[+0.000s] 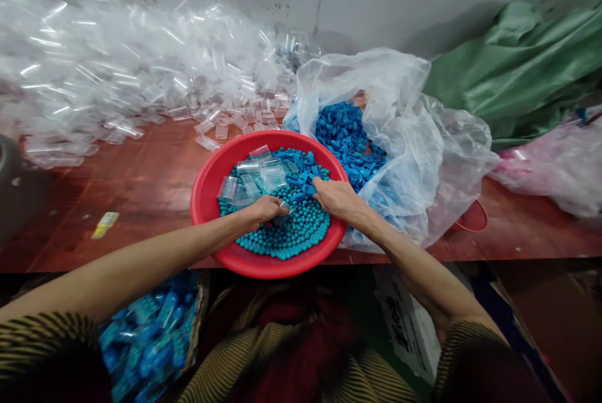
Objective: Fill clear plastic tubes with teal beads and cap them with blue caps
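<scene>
A red plastic basin (207,193) sits at the near edge of a reddish table. It holds teal beads (301,234), blue caps (301,171) and several clear small tubes (263,174). My left hand (261,210) rests over the beads with its fingers curled around a clear tube (283,207). My right hand (336,197) is over the basin's right side, fingers bent down among the blue caps and beads; what it holds is hidden.
A clear plastic bag (423,140) full of blue caps stands right of the basin. A big heap of clear tubes (132,71) covers the table's far left. Green sheeting (517,64) lies at the right. A box of filled blue tubes (150,334) sits below the table edge.
</scene>
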The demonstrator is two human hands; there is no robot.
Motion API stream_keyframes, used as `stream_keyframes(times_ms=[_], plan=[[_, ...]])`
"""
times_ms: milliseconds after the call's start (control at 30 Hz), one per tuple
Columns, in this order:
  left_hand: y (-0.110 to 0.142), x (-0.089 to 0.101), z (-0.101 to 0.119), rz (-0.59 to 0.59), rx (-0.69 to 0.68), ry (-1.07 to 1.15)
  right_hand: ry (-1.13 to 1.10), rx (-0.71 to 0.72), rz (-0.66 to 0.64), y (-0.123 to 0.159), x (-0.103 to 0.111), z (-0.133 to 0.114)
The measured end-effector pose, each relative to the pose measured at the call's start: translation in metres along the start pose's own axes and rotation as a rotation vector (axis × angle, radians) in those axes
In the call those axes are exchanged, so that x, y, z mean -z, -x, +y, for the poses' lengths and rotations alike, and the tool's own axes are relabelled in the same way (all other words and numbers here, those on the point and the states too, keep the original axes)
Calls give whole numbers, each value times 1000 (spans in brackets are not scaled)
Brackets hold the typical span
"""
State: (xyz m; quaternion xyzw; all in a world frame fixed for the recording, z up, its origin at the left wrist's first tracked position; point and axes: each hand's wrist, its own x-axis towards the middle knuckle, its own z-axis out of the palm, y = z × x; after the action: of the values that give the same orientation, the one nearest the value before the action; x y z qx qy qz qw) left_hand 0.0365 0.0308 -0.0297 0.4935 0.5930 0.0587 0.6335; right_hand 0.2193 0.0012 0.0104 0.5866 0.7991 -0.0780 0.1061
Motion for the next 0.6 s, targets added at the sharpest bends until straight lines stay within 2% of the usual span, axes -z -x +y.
stream_keyframes(times_ms=[133,233,300,400,533,600], plan=[[-17,-20,7,38,38,-20,-141,-18,54,4,3,8],[-26,-28,14,-14,6,25,-324,-12,111,5,-3,13],[-25,-24,16,-82,-27,66,-495,-16,171,4,-6,18],[-15,-7,13,-192,-120,183,-774,-22,222,2,-10,23],[4,8,5,-262,-242,323,-1143,18,124,-2,-16,19],[13,8,1,-301,-281,360,-1182,40,115,-2,-17,12]])
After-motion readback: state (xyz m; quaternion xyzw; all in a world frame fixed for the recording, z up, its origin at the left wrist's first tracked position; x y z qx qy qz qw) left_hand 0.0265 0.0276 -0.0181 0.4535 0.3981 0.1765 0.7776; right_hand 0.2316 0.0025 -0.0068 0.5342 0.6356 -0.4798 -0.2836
